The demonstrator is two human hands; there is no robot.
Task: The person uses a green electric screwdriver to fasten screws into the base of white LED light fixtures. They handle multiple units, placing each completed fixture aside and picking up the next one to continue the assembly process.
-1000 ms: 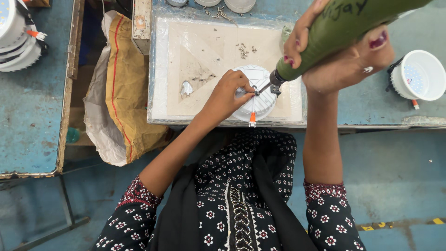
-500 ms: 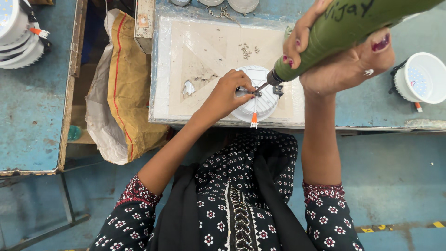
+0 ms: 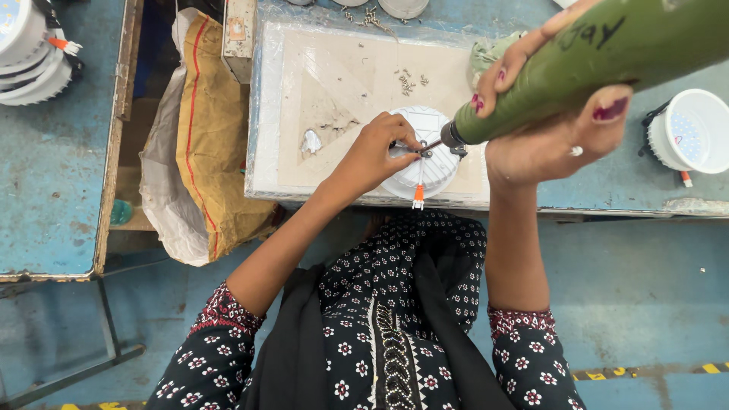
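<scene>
1. Hands: my left hand pinches a small screw on the round white ribbed lamp housing, which lies on the blue bench.
2. My right hand grips a green cylindrical electric screwdriver, tip at the housing.

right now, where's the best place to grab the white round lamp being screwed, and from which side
Probably by its ribbed rim, from the near, table-edge side. The lamp lies flat with its back up; the left hand covers its left part, and the green screwdriver in the right hand comes in from the right, so only the near rim is free.
</scene>
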